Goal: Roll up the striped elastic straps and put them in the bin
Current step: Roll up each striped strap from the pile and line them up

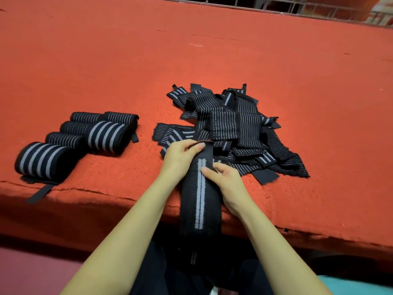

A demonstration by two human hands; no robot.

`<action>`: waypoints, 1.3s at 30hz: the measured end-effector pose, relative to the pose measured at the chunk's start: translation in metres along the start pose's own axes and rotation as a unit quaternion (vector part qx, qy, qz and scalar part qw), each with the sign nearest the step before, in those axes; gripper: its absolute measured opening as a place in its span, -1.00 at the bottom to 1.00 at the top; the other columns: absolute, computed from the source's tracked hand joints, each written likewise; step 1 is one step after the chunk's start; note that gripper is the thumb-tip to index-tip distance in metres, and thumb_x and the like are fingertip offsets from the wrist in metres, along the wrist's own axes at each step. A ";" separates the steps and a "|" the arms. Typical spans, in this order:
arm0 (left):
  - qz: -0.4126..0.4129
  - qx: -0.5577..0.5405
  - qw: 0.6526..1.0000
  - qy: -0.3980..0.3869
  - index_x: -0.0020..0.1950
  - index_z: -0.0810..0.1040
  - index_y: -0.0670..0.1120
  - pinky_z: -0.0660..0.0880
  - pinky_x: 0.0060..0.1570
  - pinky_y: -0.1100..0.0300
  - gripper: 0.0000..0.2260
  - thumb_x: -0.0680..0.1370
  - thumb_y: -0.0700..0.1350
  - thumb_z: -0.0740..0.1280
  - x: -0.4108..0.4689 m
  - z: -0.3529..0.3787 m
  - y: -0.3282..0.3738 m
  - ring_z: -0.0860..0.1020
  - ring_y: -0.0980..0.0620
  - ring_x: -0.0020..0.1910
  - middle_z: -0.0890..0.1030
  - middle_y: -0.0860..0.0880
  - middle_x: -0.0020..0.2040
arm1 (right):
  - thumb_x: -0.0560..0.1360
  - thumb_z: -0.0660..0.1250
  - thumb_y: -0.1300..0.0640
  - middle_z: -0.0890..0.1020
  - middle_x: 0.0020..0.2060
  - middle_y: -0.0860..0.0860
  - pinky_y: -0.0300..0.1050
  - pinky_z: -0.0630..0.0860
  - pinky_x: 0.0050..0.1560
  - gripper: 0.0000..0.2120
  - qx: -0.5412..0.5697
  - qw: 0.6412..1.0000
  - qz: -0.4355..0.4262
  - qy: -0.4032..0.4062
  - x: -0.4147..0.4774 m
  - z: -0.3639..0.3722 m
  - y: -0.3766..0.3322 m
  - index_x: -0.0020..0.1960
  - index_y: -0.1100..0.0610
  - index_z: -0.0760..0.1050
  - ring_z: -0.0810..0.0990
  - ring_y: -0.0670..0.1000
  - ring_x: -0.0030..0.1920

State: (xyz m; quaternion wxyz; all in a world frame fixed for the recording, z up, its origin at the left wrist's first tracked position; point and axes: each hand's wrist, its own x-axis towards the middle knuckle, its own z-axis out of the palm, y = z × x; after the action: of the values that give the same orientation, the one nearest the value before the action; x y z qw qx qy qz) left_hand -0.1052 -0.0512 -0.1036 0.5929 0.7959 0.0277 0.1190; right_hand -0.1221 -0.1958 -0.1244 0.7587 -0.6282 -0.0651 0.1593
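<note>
Fingers of my left hand point(180, 155) and right hand point(226, 184) clamp the strap point(200, 201) beside the pile point(238, 124). The first turn should go tight, edges square.

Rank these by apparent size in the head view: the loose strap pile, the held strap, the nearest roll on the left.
1. loose strap pile, clearly largest.
2. held strap, though closer to the camera, so unsure.
3. nearest roll.
</note>
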 end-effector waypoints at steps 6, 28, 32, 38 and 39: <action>0.018 -0.042 0.997 -0.063 -0.01 0.69 -0.02 0.44 0.10 0.27 -0.67 0.60 0.14 0.22 -0.018 0.002 -0.007 0.60 0.21 0.02 0.69 0.15 -0.07 | 0.50 0.35 0.32 0.70 -0.16 0.16 -0.14 0.58 -0.14 -0.95 0.024 0.998 -0.016 0.060 -0.001 -0.001 0.004 -0.06 0.31 0.58 0.68 0.04 -0.17; -0.029 -0.050 0.986 -0.159 0.15 0.58 -0.13 0.48 -0.13 0.27 -0.82 0.57 -0.14 0.35 -0.016 0.014 -0.006 0.60 0.21 -0.20 0.66 0.08 -0.22 | 0.51 0.37 0.28 0.71 -0.12 0.02 -0.25 0.55 -0.04 -0.86 -0.072 0.993 -0.072 0.065 -0.001 -0.032 -0.004 0.06 0.20 0.59 0.66 -0.09 -0.09; 0.000 -0.089 0.986 -0.138 0.24 0.55 -0.15 0.49 0.07 0.32 -0.75 0.56 -0.27 0.33 -0.022 0.016 -0.012 0.60 0.14 0.06 0.65 -0.06 0.10 | 0.54 0.35 0.21 0.69 0.02 0.11 -0.07 0.54 0.15 -0.78 -0.082 0.991 -0.077 0.067 0.001 -0.036 0.001 0.17 0.22 0.56 0.65 0.02 0.04; 0.016 -0.117 0.986 -0.121 0.24 0.58 -0.06 0.49 0.18 0.23 -0.66 0.51 -0.34 0.36 -0.027 0.015 -0.012 0.57 0.06 0.16 0.66 0.02 0.11 | 0.53 0.33 0.30 0.66 0.05 0.05 -0.13 0.50 0.16 -0.81 -0.055 0.990 -0.120 0.051 -0.003 -0.034 0.002 0.14 0.21 0.56 0.61 -0.02 0.09; 0.024 -0.116 0.986 -0.114 0.20 0.60 -0.04 0.48 0.16 0.26 -0.66 0.50 -0.36 0.35 -0.028 0.015 -0.011 0.58 0.10 0.14 0.67 0.06 0.08 | 0.51 0.36 0.26 0.66 0.04 0.07 -0.11 0.50 0.17 -0.81 -0.041 0.991 -0.118 0.044 -0.003 -0.033 0.001 0.12 0.21 0.57 0.61 -0.01 0.09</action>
State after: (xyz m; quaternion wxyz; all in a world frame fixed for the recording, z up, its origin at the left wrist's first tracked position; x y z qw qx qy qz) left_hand -0.1281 -0.0674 -0.1226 0.6772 0.7308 -0.0733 0.0444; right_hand -0.1148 -0.2274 -0.1318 0.7478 -0.6533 -0.1119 0.0378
